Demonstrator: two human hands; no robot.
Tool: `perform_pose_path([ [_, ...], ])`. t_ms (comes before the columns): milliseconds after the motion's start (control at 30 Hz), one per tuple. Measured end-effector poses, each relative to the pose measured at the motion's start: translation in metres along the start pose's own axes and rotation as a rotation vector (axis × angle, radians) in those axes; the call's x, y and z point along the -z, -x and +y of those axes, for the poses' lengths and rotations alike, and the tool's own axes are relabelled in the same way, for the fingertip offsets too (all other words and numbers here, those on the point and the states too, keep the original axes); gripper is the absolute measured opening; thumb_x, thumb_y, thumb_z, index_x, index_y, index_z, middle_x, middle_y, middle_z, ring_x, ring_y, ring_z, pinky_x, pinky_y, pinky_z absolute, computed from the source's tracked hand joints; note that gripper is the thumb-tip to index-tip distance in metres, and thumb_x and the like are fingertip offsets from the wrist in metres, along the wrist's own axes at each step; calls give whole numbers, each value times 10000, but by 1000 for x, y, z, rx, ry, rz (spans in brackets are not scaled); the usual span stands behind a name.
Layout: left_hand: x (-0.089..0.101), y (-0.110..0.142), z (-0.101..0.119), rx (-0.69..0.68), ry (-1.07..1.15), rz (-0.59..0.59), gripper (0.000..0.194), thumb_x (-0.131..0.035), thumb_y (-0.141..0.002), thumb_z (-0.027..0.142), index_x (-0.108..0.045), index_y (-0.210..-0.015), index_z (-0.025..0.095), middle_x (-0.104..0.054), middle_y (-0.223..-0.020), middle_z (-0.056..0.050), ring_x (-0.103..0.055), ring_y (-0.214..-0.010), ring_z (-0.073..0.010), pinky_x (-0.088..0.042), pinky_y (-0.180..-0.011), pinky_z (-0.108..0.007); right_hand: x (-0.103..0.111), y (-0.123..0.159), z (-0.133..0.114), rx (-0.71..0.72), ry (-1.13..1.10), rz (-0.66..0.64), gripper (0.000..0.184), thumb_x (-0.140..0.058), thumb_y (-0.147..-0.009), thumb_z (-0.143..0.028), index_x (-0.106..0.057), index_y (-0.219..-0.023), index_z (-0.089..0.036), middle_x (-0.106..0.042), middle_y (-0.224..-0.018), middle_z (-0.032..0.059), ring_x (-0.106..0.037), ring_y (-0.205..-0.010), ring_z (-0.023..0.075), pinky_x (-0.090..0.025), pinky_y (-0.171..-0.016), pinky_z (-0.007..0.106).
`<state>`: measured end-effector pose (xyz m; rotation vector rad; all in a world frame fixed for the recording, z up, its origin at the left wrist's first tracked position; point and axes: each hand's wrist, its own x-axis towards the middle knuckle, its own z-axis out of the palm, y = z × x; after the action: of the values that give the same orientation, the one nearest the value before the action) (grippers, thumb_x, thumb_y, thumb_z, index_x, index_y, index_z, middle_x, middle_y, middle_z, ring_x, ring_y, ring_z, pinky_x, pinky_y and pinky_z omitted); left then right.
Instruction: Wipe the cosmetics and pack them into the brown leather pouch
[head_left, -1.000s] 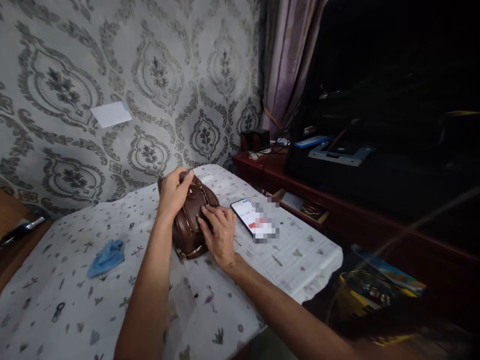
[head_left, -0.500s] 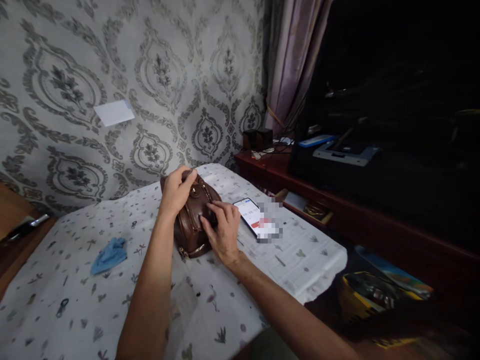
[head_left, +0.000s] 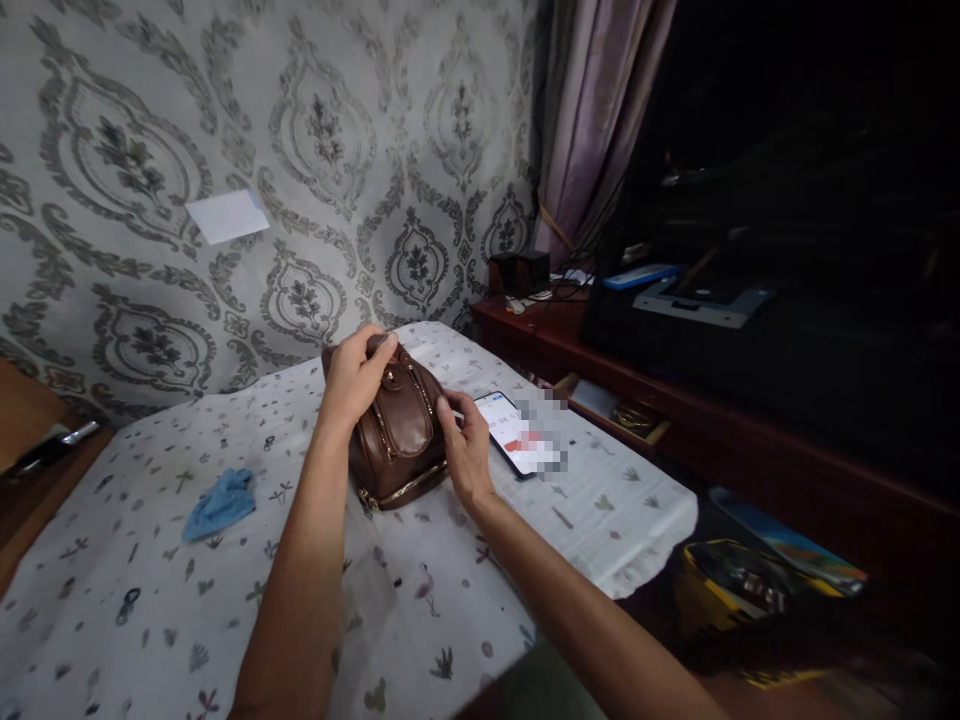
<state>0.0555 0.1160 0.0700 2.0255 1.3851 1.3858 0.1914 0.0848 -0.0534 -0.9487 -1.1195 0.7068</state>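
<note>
A small brown leather bag [head_left: 399, 435] with gold zips lies on a table under a white patterned cloth [head_left: 187, 560]. My left hand [head_left: 355, 374] is closed over the bag's far top end, fingers curled round it. At the bag's right side my right hand [head_left: 465, 450] grips it, thumb and fingers pinched near the zip. A phone [head_left: 510, 432] with a lit screen lies flat just right of my right hand.
A crumpled blue cloth [head_left: 219, 504] lies on the table to the left. A dark red wooden cabinet [head_left: 675, 420] with an open drawer stands right of the table. Patterned wall behind; a yellow container [head_left: 735, 580] on the floor at right.
My right hand slid off the bag's front face to its right side, uncovering the front. The left hand stayed on the top end.
</note>
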Motion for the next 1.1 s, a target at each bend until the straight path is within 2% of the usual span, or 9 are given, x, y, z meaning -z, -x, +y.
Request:
perform_pose_path([
  [200,-1,0,0,1,2,-12,244,-541,-890,420,-568,-764,213,-636,-694,11,-617,-721,-172,-432,-676,-260,0,-4,0,-18,-56,3,325,-545,-934,-488,-660,-858,-193,-682,-810,19,-604,-794,193,-514,-771,327],
  [333,0,-1,-2,-2,27,-20,255,-548,-892,436,-582,-780,209,-642,-700,7,-627,-724,-174,-441,-679,-262,0,-2,1,17,16,14,320,-519,-963,-471,-660,-966,-184,-709,-924,53,-635,-883,211,-529,-826,356],
  [400,3,-1,-3,-11,32,-29,266,-554,-887,449,-596,-788,206,-636,-704,8,-616,-717,-171,-443,-684,-263,0,4,-3,139,139,63,339,-513,-979,-448,-630,-1146,-177,-699,-1111,104,-626,-1041,238,-510,-933,414],
  [467,8,-1,-5,-24,34,-44,255,-576,-870,445,-618,-807,201,-638,-724,10,-602,-722,-167,-444,-695,-262,-2,10,-10,349,292,69,346,-513,-995,-384,-582,-1264,-178,-646,-1277,139,-569,-1200,253,-450,-1042,463],
  [567,21,-2,-10,-28,10,-38,216,-639,-813,410,-644,-852,197,-661,-790,6,-602,-767,-170,-453,-741,-266,-7,17,-23,632,460,-88,284,-495,-1013,-286,-597,-1264,-201,-624,-1366,124,-506,-1320,248,-385,-1112,473],
  [633,31,-3,-15,-12,-27,-23,220,-671,-777,395,-649,-870,197,-677,-817,1,-613,-790,-179,-463,-772,-277,-12,18,-28,711,532,-182,296,-488,-1017,-276,-596,-1286,-216,-629,-1385,106,-489,-1356,250,-367,-1125,480],
  [767,47,-1,-22,19,-104,-42,260,-697,-749,383,-665,-932,199,-707,-872,-10,-633,-827,-193,-465,-793,-292,-19,14,-27,752,621,-226,375,-435,-1021,-189,-560,-1373,-224,-617,-1427,77,-457,-1396,246,-329,-1149,498],
  [867,49,0,-22,32,-145,-55,259,-684,-760,387,-659,-942,204,-710,-882,-10,-636,-821,-193,-458,-768,-291,-20,13,-22,756,641,-223,403,-421,-1013,-155,-571,-1376,-249,-613,-1432,59,-461,-1386,244,-332,-1148,500],
  [1100,44,2,-16,69,-450,0,231,-635,-807,424,-581,-714,220,-624,-683,5,-539,-664,-189,-363,-633,-295,-20,17,-16,741,615,-231,389,-456,-1019,-245,-569,-1390,-274,-581,-1459,62,-446,-1389,260,-334,-1165,538],
])
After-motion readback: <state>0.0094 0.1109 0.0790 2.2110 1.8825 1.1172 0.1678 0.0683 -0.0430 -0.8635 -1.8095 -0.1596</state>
